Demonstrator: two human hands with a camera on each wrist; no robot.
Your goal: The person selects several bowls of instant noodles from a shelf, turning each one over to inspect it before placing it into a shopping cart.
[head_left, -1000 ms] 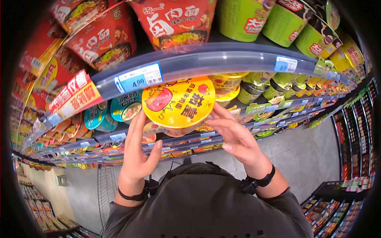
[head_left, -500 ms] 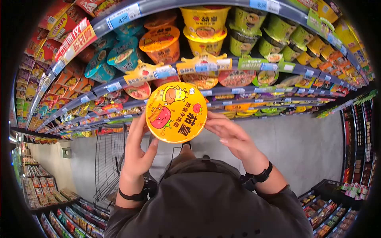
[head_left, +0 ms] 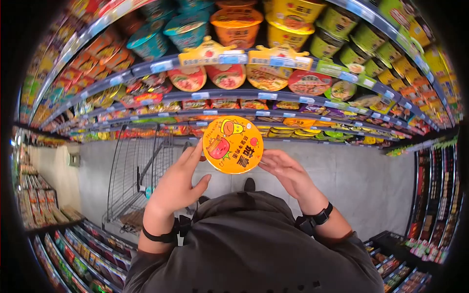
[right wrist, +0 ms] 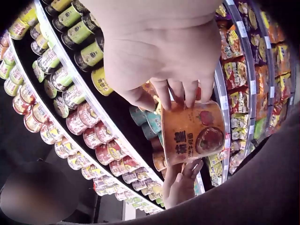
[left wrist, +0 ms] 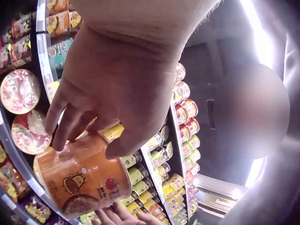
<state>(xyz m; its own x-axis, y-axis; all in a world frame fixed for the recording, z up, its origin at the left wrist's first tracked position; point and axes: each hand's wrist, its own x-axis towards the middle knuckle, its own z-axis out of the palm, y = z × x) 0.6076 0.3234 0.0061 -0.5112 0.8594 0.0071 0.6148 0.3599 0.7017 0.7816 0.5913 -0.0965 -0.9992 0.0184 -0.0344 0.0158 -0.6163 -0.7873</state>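
A noodle cup (head_left: pixel 233 145) with a yellow lid, printed with cartoon figures and dark characters, is held up between my two hands in the head view. My left hand (head_left: pixel 178 185) has mostly straight fingers against its left side, with the thumb spread away. On the opposite side, the fingertips of my right hand (head_left: pixel 288 171) press it, that thumb also apart. The orange wall of the cup (left wrist: pixel 86 176) shows under the left fingers in the left wrist view. Fingers of the right hand (right wrist: pixel 159 51) lie along the cup's wall in the right wrist view.
Shelves of noodle cups and packets curve across the front; a lower shelf edge (head_left: pixel 215 94) carries price tags. Yellow cups (head_left: pixel 289 36) stand above it. A wire shopping cart (head_left: pixel 128 168) is on the grey floor (head_left: pixel 342 171) at left. More shelves (head_left: pixel 73 249) stand behind.
The cup, between both hands, has come down and away from the upper shelf, moving slightly right. The view has shifted, showing more lower shelves, floor and cart.
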